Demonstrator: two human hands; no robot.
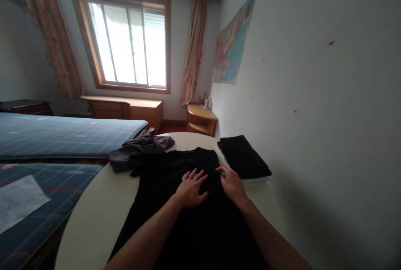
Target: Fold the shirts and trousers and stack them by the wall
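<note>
A black T-shirt (159,203) lies spread on a pale round table, its neckline at the far side and one sleeve reaching out to the left. My left hand (190,188) rests flat on the chest area with the fingers spread, partly covering a small light print. At the shirt's right edge my right hand (231,181) is closed, thumb and forefinger pinching the black fabric. No sleeve sticks out on that side. The lower part of the shirt runs toward me between my forearms.
On the table (90,215), a folded black cloth stack (244,157) sits at the right by the wall, and a crumpled grey garment (138,151) at the far left. Beds with plaid mattresses (62,136) stand left; a paper (20,201) lies on the nearer one.
</note>
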